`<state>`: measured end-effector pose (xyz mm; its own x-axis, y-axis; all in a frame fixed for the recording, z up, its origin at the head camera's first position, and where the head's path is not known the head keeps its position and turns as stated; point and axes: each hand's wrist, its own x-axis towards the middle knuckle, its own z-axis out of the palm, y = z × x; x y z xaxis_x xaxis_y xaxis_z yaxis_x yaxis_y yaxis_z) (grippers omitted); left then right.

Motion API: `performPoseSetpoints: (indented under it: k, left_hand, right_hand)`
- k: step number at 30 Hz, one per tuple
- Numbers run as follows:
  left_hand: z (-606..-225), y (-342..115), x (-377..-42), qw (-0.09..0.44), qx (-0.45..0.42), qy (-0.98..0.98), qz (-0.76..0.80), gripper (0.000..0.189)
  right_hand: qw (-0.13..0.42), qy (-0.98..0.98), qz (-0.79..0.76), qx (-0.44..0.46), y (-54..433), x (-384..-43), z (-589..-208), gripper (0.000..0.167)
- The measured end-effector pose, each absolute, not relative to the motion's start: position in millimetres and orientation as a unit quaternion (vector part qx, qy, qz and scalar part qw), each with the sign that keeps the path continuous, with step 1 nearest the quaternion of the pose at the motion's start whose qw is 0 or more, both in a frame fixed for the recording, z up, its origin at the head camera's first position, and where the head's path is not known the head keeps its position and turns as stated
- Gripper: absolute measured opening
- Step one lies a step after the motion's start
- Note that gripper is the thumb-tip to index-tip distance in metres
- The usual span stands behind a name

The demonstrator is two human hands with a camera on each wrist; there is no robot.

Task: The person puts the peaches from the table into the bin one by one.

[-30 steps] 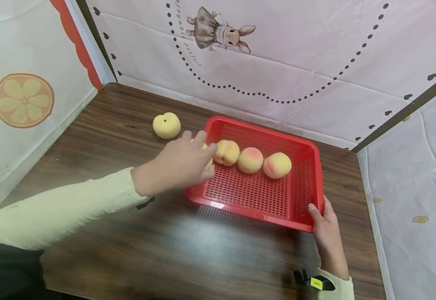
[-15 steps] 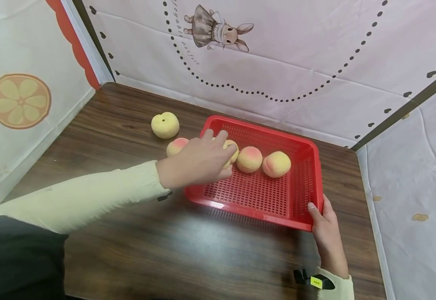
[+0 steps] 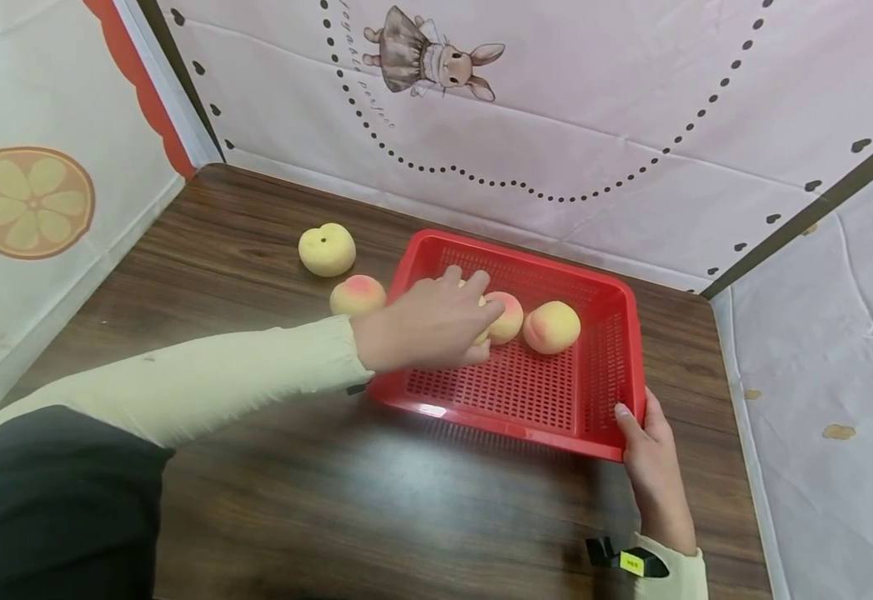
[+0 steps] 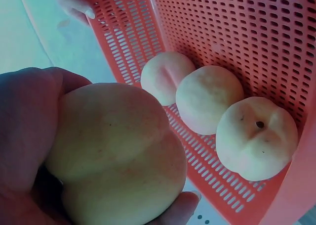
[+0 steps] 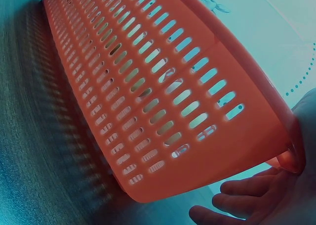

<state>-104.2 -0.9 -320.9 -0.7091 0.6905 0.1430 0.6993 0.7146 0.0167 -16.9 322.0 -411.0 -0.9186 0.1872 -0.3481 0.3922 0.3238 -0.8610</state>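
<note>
My left hand [image 3: 436, 327] is over the left half of the red plastic basket [image 3: 612, 383] and grips a yellow peach [image 4: 118, 151], thumb and fingers curled round its sides. Inside the basket sit a yellow peach with a pink flush [image 3: 552, 327] and a pinker peach [image 3: 509, 318] beside it. A third peach [image 4: 256, 138] shows in the left wrist view, hidden behind my left hand in the head view. At the basket's near right corner my right hand [image 3: 657, 475] holds the rim, thumb over the top and fingers [image 5: 242, 202] below and outside.
Left of the basket, a pink-topped peach [image 3: 357, 295] and a pale yellow peach [image 3: 327, 250] rest on the dark wooden table [image 3: 293, 500]. Printed white cloth walls [image 3: 594, 100] rise along the table's back and sides.
My left hand has moved right, from near the basket's left rim to farther over its inside, carrying the peach. The pink-topped peach on the table has come into view. My right hand stays at the corner.
</note>
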Motion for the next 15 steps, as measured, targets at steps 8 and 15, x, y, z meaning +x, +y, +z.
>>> performPoseSetpoints:
  k: [8,15]
  left_hand:
    - [-325.3,7.0,-112.5,0.04,-0.396,-0.917,-0.017,0.02]
    - [-330.4,11.2,-120.5,0.004,-0.414,-0.91,-0.007,0.016]
  right_hand:
    - [0.091,0.811,-0.55,0.177,322.2,-18.3,-411.0,0.061]
    - [0.093,0.809,-0.552,0.178,323.4,-18.7,-411.7,0.062]
